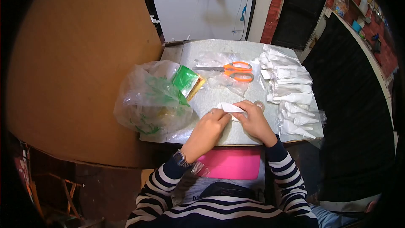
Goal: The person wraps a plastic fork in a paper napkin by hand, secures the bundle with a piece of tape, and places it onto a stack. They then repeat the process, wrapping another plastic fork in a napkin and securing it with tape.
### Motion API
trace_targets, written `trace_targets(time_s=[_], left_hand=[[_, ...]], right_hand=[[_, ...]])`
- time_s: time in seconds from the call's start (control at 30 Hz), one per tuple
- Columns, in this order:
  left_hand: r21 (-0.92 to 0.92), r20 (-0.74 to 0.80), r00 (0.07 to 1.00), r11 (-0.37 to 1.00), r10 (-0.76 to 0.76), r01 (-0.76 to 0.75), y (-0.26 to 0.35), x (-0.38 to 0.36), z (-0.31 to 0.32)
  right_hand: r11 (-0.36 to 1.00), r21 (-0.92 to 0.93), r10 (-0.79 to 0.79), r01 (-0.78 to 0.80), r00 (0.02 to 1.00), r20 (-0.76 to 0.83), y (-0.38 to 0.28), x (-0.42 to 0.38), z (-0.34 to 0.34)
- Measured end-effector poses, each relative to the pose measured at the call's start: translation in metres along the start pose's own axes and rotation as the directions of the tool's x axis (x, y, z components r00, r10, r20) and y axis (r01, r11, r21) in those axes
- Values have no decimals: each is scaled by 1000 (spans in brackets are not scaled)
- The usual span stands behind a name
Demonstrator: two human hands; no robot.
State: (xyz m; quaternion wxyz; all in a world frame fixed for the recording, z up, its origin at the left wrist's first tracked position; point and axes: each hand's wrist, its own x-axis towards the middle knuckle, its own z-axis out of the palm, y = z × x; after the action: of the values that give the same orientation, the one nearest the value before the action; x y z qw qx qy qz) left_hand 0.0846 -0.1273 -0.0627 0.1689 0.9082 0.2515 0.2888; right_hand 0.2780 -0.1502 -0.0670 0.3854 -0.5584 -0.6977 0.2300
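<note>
Near the front edge of the table, my left hand [211, 127] and my right hand [255, 120] are close together, both with their fingers closed on a white folded piece [229, 107] that looks like paper or tissue. Its lower part is hidden by my fingers. Just beyond my right hand lies a small roll of clear tape [259, 105]. Orange-handled scissors [238, 71] rest on clear plastic farther back, blades pointing left. On the right side of the table are several white wrapped pieces [291, 80] in a column, some on clear plastic.
A clear plastic bag [147, 97] with green print stands at the table's left, beside a green and yellow packet [185, 79]. A pink container [231, 164] sits below the table's front edge. A cardboard panel [80, 67] rises at left; a white appliance [202, 8] stands behind.
</note>
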Motion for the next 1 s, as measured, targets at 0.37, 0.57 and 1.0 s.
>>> trace_targets(time_s=[0.37,0.57,1.0], left_hand=[[-190,-165,967,969,-193,161,-28,14,2],[-222,-109,975,961,-192,164,-34,14,10],[-94,-123,992,995,-32,20,-22,12,1]], right_hand=[[999,26,-31,32,999,-36,1,-1,2],[998,54,-33,35,999,-30,-2,-2,-1],[981,192,8,3,998,-61,5,-3,3]])
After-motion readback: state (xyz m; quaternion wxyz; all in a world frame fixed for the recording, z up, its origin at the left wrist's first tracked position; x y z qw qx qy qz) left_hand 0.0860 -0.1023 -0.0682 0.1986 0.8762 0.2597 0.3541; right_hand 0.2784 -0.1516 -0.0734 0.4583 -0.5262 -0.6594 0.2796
